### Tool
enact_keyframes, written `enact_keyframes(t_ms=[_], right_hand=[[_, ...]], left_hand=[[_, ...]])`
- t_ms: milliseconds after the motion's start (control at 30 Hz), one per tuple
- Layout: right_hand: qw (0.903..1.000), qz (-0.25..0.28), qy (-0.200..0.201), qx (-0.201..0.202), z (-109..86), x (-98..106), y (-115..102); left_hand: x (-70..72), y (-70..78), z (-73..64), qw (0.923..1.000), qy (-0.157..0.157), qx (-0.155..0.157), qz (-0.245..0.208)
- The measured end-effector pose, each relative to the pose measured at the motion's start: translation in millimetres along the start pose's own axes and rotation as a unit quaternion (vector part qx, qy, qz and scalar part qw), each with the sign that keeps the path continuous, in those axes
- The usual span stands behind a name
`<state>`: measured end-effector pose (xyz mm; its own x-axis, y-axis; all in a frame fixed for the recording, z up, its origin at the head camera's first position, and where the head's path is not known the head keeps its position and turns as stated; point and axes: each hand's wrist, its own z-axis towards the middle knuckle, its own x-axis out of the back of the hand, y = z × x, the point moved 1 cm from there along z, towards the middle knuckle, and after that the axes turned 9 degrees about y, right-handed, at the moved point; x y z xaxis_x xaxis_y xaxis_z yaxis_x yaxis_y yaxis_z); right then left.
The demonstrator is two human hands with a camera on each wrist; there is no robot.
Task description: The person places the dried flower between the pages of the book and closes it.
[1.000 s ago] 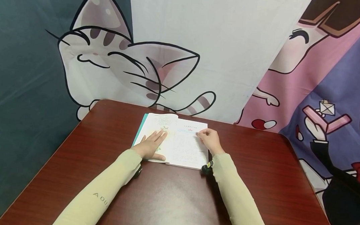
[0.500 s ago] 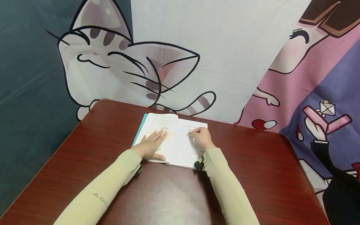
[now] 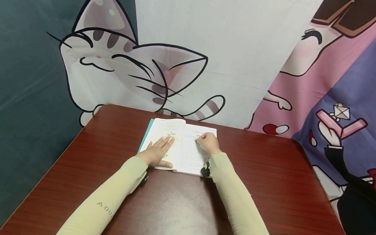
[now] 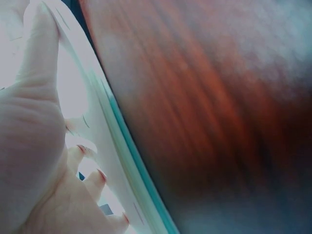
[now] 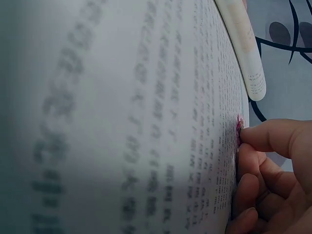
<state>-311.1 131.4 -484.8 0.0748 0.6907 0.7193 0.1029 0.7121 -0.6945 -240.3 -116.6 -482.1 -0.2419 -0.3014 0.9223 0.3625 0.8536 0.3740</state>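
Note:
An open book (image 3: 190, 161) with printed pages and a teal cover edge lies on the table. My left hand (image 3: 156, 153) rests flat on the left page, fingers spread; in the left wrist view its thumb (image 4: 39, 53) lies along the page near the edge. Over the upper right page is my right hand (image 3: 209, 143), thumb and forefinger pinching a small pinkish-red piece (image 5: 239, 125) right at the paper. The other fingers curl under, against the page. Most of the piece is hidden by the fingertips, and I cannot tell its kind.
The dark red-brown wooden table (image 3: 184, 208) extends around the book. Behind it hangs a cloth backdrop (image 3: 241, 56) with cartoon cat and figure prints. Each wrist carries a black camera, such as the right one (image 3: 206, 170).
My right hand has moved left from the right page's outer edge toward its middle, still pinching the small piece, and has come down onto the paper. The left hand has stayed put.

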Motion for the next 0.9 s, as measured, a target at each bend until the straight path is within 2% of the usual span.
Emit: enact_keyframes(t_ms=[367,700,900], right_hand=[[0.9998,-0.001,0.017,-0.006,-2.9,-0.6,-0.4],[0.9962,0.082,0.021,0.018,-11.1,5.8,7.6],[0.9941,0.100,0.016,0.038,-28.6,13.4,5.8]], left_hand=[[1.1,1.5,-0.6,1.0000,0.000,-0.002,-0.006],[2.6,3.0,-3.7,0.9999,0.004,-0.006,-0.013],[3.5,4.5,-4.2,1.0000,0.004,-0.004,-0.004]])
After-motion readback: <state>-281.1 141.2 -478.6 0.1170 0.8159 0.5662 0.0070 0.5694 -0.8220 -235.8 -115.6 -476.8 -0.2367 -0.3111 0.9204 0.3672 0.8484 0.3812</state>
